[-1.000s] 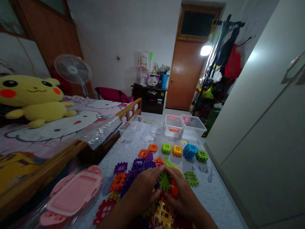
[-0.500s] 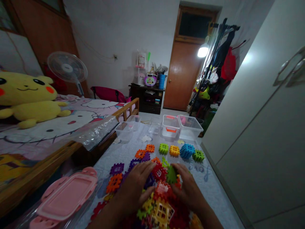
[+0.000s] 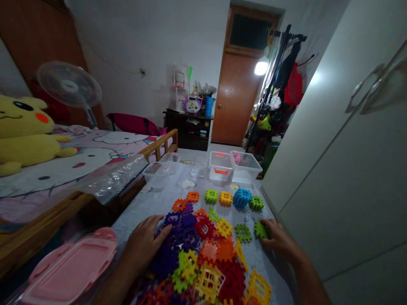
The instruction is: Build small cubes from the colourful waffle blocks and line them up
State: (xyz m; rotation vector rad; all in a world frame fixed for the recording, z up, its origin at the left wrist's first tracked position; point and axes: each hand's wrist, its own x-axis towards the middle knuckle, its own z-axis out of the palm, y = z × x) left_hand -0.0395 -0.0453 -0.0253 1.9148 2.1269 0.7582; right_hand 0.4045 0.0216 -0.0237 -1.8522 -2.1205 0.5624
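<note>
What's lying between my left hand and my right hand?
In the head view, interlocking plastic tiles lie between your left hand and right hand: purple ones, a red one, a yellow one and a green one.

1. Straight ahead, at top centre, I see a closed wooden door (image 3: 235, 99) under a dark transom window (image 3: 249, 31).
2. Just right of it, a bright lamp (image 3: 261, 67) shines beside a black clothes rack (image 3: 282, 80) hung with garments.
3. Left of the door, a dark wooden cabinet (image 3: 187, 129) stands against a white wall (image 3: 127, 55), with a pale floor (image 3: 193, 151) before it.
4. At upper left, I see a white pedestal fan (image 3: 68, 84) before a brown wooden panel (image 3: 41, 42).
5. Along the right of the frame runs a white wardrobe (image 3: 333, 169) with curved handles (image 3: 364, 88).
</note>
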